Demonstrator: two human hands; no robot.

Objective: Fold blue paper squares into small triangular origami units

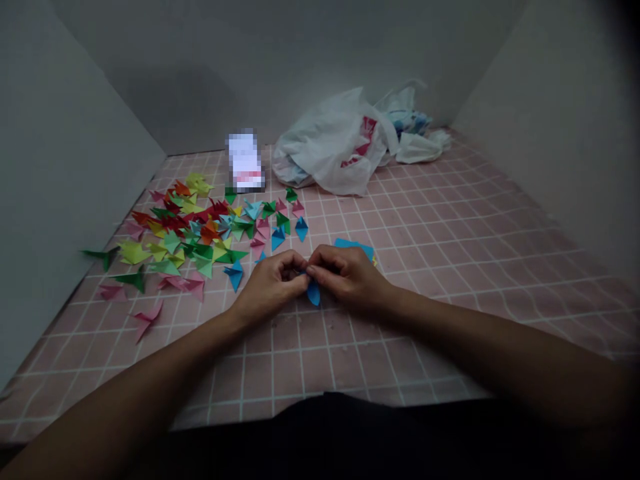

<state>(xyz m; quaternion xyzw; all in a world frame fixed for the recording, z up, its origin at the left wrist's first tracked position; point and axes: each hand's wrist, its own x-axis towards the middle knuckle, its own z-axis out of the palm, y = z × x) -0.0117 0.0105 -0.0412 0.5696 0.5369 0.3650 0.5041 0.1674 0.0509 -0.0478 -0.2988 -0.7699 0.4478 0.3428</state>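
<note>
Our main worry is the small blue folded paper piece (313, 293) slipping. It is held only at the fingertips, so a loosened pinch could drop it onto the pink grid mat (450, 267), and too hard a squeeze could crush it or throw its creases out of line. The left hand (273, 285) also sits just beside another blue origami piece (234, 275), so a sideways shift of that wrist could knock it into the scattered pile of multicoloured origami pieces (190, 240) spread across the mat on our left. The light is dim and our hands shade the paper, so we could misjudge an edge.

Both hands are narrowly closed, meeting at the fingertips and pinching the blue piece between them, with its pointed end showing below. We cannot tell exactly which fingers grip it. The right hand (347, 277) lies just in front of a flat blue paper sheet (354, 244). Farther off, a white plastic bag (327, 147) and a pixelated packet (245, 162) sit near the grey wall (240, 67).
</note>
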